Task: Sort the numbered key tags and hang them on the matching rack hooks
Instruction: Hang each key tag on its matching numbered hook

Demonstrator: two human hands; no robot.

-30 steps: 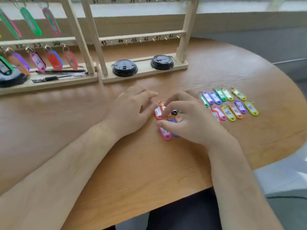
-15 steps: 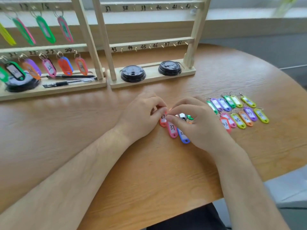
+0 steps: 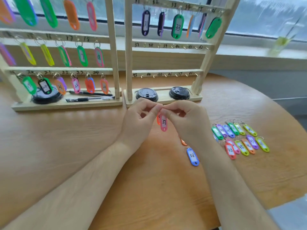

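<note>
My left hand [image 3: 141, 120] and my right hand [image 3: 184, 120] meet fingertip to fingertip above the table, both pinching the ring of a pink tag marked 37 [image 3: 164, 124], which hangs down between them. A red-orange tag [image 3: 158, 119] hangs just behind it. A blue tag marked 38 [image 3: 192, 156] lies on the table below my right wrist, with an orange tag [image 3: 183, 142] partly hidden beside it. Several sorted tags [image 3: 240, 138] lie in two rows at the right. The right rack [image 3: 171, 44] has bare hooks on rows 37–42 and 43–48.
The left rack [image 3: 66, 70] is hung with tags up to 24. Two black cup lids [image 3: 147, 94] sit on the right rack's base, another lid and pens [image 3: 89, 98] on the left base. The round wooden table's edge [image 3: 282, 195] curves at the right.
Both hands have lifted off the table, raising the pink 37 tag from the small pile. The blue 38 tag stays on the table. The camera has tilted up toward the racks.
</note>
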